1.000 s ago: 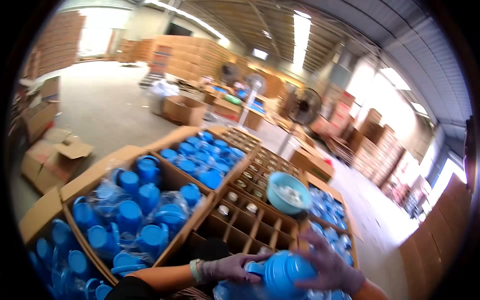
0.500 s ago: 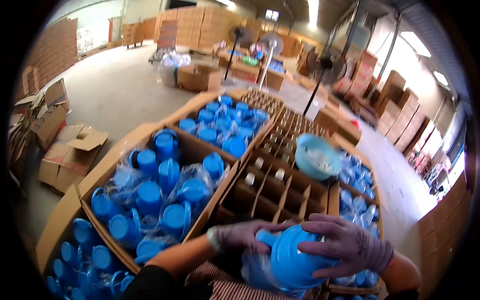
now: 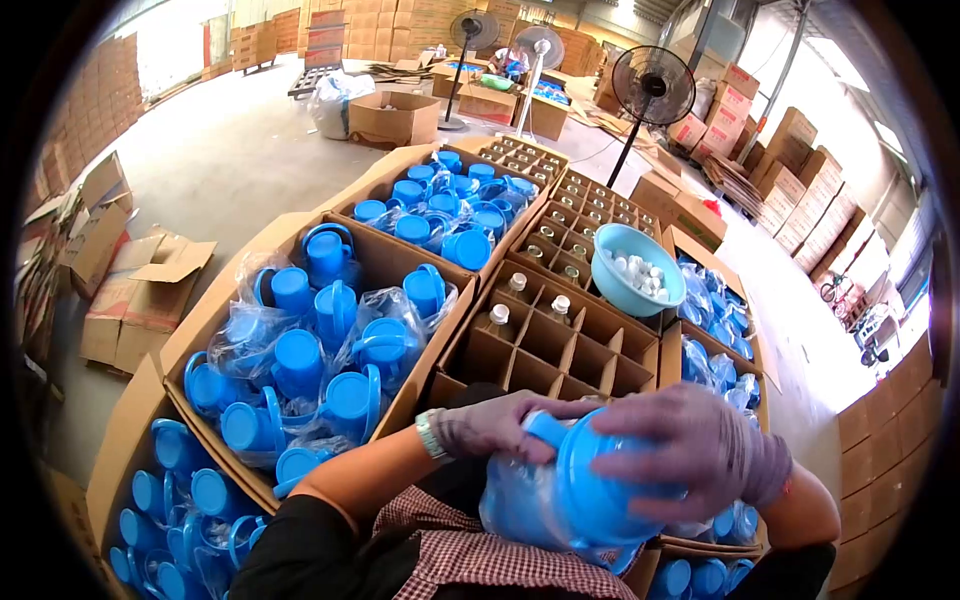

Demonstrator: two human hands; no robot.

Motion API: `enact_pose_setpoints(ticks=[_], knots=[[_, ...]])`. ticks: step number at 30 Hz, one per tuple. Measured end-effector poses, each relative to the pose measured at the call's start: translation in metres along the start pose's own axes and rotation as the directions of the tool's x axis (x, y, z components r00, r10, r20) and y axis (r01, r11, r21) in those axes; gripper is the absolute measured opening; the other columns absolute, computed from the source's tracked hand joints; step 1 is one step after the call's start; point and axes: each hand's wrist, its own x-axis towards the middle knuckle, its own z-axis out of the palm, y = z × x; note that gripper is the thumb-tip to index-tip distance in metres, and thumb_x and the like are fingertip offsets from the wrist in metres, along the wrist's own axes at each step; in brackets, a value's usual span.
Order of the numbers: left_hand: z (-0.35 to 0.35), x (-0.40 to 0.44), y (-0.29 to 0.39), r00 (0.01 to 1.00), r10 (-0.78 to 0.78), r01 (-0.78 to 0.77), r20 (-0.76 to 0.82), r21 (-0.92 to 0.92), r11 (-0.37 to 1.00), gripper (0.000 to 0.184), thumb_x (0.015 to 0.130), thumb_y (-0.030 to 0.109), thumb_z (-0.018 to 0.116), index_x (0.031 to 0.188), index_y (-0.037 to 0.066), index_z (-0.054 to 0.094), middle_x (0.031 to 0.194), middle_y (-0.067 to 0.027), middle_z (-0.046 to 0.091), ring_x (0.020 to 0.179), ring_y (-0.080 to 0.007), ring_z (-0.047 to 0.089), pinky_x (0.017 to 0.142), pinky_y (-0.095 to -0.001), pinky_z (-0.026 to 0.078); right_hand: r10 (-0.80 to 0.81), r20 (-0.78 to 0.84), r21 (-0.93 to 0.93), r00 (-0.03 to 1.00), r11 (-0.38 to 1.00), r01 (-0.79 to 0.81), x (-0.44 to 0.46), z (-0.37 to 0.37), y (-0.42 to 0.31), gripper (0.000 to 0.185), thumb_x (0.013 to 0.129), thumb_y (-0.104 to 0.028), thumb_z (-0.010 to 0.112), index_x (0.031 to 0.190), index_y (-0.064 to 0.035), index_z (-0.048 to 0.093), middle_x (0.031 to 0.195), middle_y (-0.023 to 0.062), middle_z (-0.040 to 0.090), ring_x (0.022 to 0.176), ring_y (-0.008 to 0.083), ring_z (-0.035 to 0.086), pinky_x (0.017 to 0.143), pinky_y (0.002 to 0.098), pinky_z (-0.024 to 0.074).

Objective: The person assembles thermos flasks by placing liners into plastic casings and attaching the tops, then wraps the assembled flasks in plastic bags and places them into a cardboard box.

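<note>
A large blue lidded jug (image 3: 585,480), partly wrapped in clear plastic, is held low in front of my body. My left hand (image 3: 505,425), in a purple glove, is closed round its handle. Across the lid lies my right hand (image 3: 690,450), gloved too and slightly blurred, its fingers bent over the top. Just beyond is a divided carton (image 3: 560,350) with a few capped bottles (image 3: 498,316) in its cells. A light blue basin (image 3: 637,275) of small white caps rests behind it. On the left, an open carton (image 3: 400,420) holds several blue jugs (image 3: 298,362) in plastic.
More cartons of blue jugs (image 3: 412,228) stand behind, at the lower left and on the right. Cells of bottles (image 3: 590,210) fill a farther carton. Standing fans (image 3: 652,85), an empty brown box (image 3: 393,118), flattened cardboard (image 3: 145,300) and a distant person (image 3: 515,65) are beyond.
The view has tilted down and steadied, so the cartons appear higher. My right hand has shifted over the jug's lid from its right side; my left hand keeps hold of the handle.
</note>
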Motion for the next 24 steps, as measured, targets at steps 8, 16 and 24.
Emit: enact_pose_setpoints(ticks=[8,16,24], knots=[[0.073,0.022,-0.088,0.864,0.273,-0.073,-0.423,0.431,0.899,0.118,0.084,0.031,0.088,0.165,0.000,0.009,0.165,-0.0228,0.031,0.151,-0.0283,0.033,0.123,-0.0391,0.028,0.668,-0.253,0.186,0.699,0.743,-0.643,-0.049,0.048,0.057,0.030,0.087,-0.028,0.072,0.109,-0.0069,0.073,0.106,0.0183,0.070,0.099,0.0323,0.070,0.088,0.0393,0.0560],[0.019,0.017,-0.037,0.931,0.025,-0.011,-0.365,0.041,0.999,0.102,0.085,0.029,0.086,0.163,0.002,0.026,0.158,-0.0190,0.046,0.144,-0.0251,0.046,0.119,-0.0367,0.036,0.470,-0.295,0.092,0.832,0.880,-0.465,-0.052,0.034,0.028,0.041,0.086,-0.037,0.074,0.115,-0.0076,0.069,0.110,0.0200,0.067,0.106,0.0368,0.067,0.093,0.0431,0.0542],[0.043,0.007,-0.028,0.970,0.061,-0.038,-0.237,0.097,0.995,0.106,0.083,0.018,0.087,0.165,0.005,0.022,0.156,-0.0118,0.048,0.140,-0.0153,0.045,0.118,-0.0341,0.037,0.515,-0.228,0.056,0.826,0.854,-0.517,-0.055,0.016,0.015,0.070,0.081,-0.041,0.082,0.137,-0.0055,0.061,0.140,0.0224,0.054,0.127,0.0383,0.057,0.107,0.0464,0.0479]])
